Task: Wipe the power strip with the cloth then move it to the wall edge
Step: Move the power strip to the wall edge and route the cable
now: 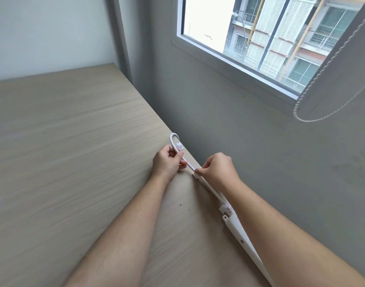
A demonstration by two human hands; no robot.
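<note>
The white power strip [242, 241] lies along the right edge of the wooden table [73, 152], against the grey wall, partly hidden under my right forearm. Its white cord [174, 141] runs up the table edge and loops back at the far end. My left hand [168, 162] pinches the cord just below the loop. My right hand [217, 168] is closed on the cord at a small white clip [196, 175] on the table edge. No cloth is in view.
The grey wall [250, 152] meets the table's right edge. A window [260, 38] sits above, with a beaded blind chain [314, 112] hanging at its right. A few dark specks [180, 205] lie on the table near my forearms.
</note>
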